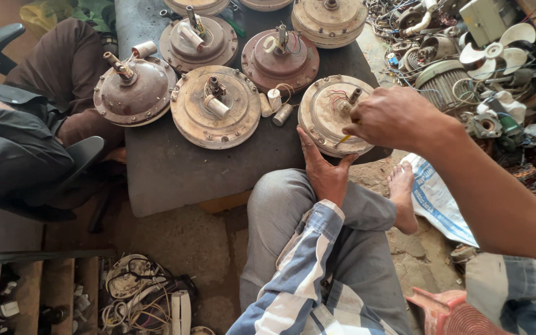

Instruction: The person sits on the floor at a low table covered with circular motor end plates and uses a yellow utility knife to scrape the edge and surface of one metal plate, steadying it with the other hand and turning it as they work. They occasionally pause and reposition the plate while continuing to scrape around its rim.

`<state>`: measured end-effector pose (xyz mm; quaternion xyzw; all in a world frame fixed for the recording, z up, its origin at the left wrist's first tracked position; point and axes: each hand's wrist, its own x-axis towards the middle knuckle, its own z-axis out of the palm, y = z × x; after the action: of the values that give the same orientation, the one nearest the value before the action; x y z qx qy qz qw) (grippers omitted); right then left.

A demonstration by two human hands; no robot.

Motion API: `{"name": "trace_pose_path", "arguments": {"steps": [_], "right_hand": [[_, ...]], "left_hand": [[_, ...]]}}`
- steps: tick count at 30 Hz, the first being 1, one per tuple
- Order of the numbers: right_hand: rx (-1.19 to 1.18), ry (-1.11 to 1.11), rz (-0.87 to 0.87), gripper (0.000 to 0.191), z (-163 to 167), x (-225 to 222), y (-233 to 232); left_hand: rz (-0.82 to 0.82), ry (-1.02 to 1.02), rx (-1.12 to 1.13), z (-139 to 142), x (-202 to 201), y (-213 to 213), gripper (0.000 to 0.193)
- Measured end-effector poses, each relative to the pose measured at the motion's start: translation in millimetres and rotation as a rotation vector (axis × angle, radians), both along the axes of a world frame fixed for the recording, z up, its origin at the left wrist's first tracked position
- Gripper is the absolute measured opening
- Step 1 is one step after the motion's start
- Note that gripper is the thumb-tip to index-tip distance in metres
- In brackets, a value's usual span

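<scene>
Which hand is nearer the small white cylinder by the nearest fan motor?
Left. The left hand braces the motor edge, just right of the white cylinder. The right hand is over the motor's far side.

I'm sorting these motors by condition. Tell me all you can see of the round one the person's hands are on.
The fan motor is a round, flat, cream-coloured metal housing, grimy and rust-stained, with bolts around its rim. A short shaft stands at its centre with red wires beside it. It lies flat at the right edge of the dark table. The left hand braces its near edge; the right hand covers its right side, holding a yellow-handled tool against the top.
</scene>
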<state>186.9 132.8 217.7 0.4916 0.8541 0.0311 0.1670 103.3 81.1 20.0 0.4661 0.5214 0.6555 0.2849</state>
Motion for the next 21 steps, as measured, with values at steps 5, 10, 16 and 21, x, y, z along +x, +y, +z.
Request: {"name": "trace_pose_path", "arguments": {"steps": [5,10,16,21], "right_hand": [[0.198,0.122,0.039,0.026,0.7,16.4,-15.7],[0.47,0.548,-0.207,0.028,-27.0,67.8,-42.6],[0.353,1.41,-0.616,0.03,-146.5,101.3,-61.7],[-0.009,2.172,-0.907,0.028,-211.2,93.6,-53.7]], "left_hand": [[-0.016,-0.008,0.004,2.5,-0.6,-1.6,0.137],[-0.042,0.06,0.014,6.7,-4.3,-3.4,0.134],[-0.086,0.082,-0.01,6.1,-6.5,-4.2,0.133],[-0.099,0.14,0.006,-1.4,-0.6,4.8,0.129]]}}
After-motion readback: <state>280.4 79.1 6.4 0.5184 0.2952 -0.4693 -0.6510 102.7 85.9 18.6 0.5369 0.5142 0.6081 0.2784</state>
